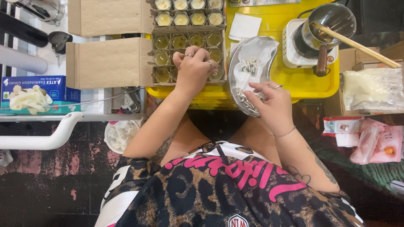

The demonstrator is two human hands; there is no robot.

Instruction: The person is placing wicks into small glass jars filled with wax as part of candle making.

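My left hand (192, 67) rests knuckles-up over the near row of small glass jars (188, 40) that stand in a divided cardboard box (110, 63); its fingers curl down onto one jar, which they hide. My right hand (269, 103) reaches into a round metal bowl (234, 63) lined with white paper, its fingertips pinching among several small metal wick pieces (250, 65). I cannot tell what the fingers have picked up. A second box of filled jars (188, 11) stands behind the first. Both boxes and the bowl sit on a yellow tray (294, 82).
On the tray's right a metal pot (326, 25) with a wooden handle stands on a white hot plate, wooden sticks (357, 45) laid across it. A blue box of gloves (33, 94) lies left. Plastic bags (372, 88) and packets are at right. A white bowl (122, 135) sits below the table.
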